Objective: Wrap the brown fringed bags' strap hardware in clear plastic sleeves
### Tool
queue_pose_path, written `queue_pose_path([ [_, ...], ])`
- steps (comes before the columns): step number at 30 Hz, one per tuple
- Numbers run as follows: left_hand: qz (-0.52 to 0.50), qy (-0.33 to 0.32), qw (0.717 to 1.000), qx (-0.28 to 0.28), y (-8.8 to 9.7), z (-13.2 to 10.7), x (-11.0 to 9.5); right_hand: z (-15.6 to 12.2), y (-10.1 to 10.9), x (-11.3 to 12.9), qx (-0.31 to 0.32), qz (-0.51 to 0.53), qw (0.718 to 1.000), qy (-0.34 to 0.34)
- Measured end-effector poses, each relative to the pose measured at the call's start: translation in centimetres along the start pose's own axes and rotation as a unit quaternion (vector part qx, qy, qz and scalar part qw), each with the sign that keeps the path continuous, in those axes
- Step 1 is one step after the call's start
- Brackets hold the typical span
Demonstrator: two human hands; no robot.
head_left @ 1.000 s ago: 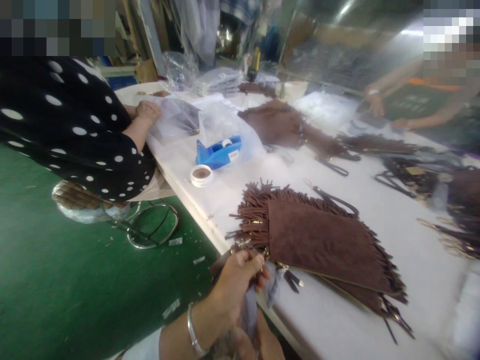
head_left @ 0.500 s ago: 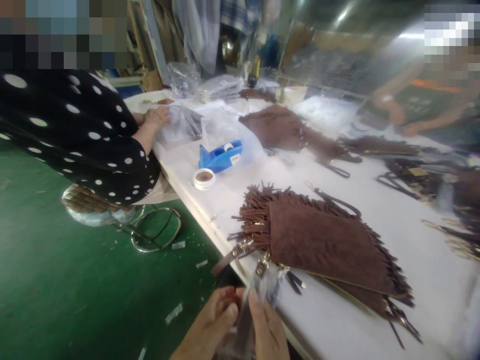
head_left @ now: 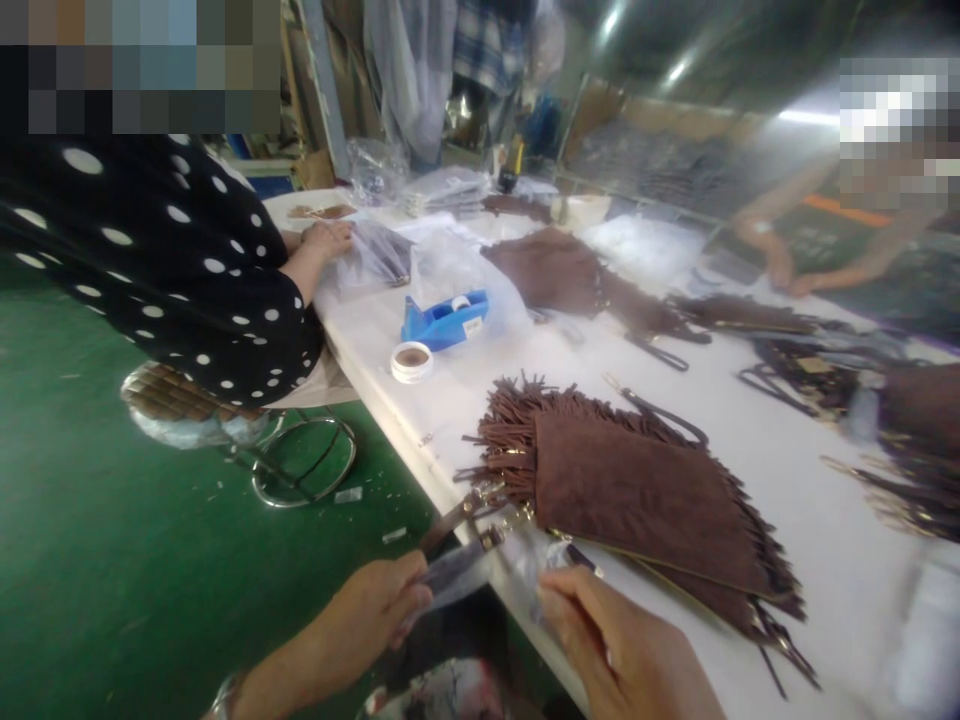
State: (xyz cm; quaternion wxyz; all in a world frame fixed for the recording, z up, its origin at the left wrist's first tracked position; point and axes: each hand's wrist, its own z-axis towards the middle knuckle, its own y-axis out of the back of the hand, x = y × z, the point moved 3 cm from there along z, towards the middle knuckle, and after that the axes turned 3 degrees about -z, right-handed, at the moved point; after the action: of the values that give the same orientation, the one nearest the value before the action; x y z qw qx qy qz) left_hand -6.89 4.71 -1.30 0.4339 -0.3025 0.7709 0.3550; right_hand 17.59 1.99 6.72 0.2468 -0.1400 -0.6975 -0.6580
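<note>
A brown suede fringed bag (head_left: 637,490) lies on the white table (head_left: 750,440), its strap end with a metal clasp (head_left: 480,505) hanging over the near edge. My left hand (head_left: 371,615) is closed, pinching a strip of clear plastic wrap (head_left: 454,575) round the strap. My right hand (head_left: 600,635) is closed on the other end of the thin plastic, near the bag's lower corner and the table edge.
A blue tape dispenser (head_left: 444,320) and a tape roll (head_left: 411,361) sit further along the table, with more brown fringed bags (head_left: 562,265) and plastic bags. A person in a dotted top (head_left: 150,270) sits on a stool at left; another person's arms (head_left: 787,265) work at far right. The floor is green.
My hands have moved apart: the left drew left with the plastic strip, the right shifted right toward the table edge. The camera tilted slightly.
</note>
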Motion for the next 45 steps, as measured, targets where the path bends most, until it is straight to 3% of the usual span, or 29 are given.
queue_pose_path([
  [3, 0.028, -0.01, 1.0, 0.005, 0.4, -0.6, -0.1, 3.3, 1.4, 0.2, -0.073, -0.149, 0.982, 0.087],
  [6, 0.015, -0.005, 1.0, 0.0, 0.1, -0.8, -0.1, 6.0, 0.3, 0.3, -0.047, -0.267, 0.95, 0.155],
  [9, -0.007, -0.002, 1.0, -0.005, -0.1, -0.7, 0.0, 7.2, -0.9, 0.3, -0.014, -0.3, 0.936, 0.184],
  [24, -0.161, -0.027, 0.987, -0.005, -3.6, 2.5, -0.1, 7.1, -1.1, -0.4, -0.022, -0.23, 0.942, 0.244],
  [26, -0.123, -0.049, 0.991, -0.031, -3.3, 2.6, 0.2, 7.2, -0.9, -0.4, -0.018, -0.206, 0.948, 0.24],
  [29, -0.057, -0.072, 0.989, -0.114, -2.7, 2.7, 0.6, 7.3, -0.5, -0.1, 0.005, -0.174, 0.958, 0.229],
  [32, -0.066, -0.081, 0.981, -0.162, -2.6, 2.9, 0.5, 7.7, -0.2, 0.2, 0.036, -0.147, 0.966, 0.211],
  [38, -0.068, -0.089, 0.982, -0.153, -4.0, 3.9, -0.8, 8.3, -0.3, 0.1, 0.052, -0.097, 0.974, 0.2],
  [45, -0.171, -0.045, 0.97, -0.169, -6.1, 5.1, 0.9, 8.7, -0.4, -0.3, 0.063, -0.059, 0.976, 0.201],
])
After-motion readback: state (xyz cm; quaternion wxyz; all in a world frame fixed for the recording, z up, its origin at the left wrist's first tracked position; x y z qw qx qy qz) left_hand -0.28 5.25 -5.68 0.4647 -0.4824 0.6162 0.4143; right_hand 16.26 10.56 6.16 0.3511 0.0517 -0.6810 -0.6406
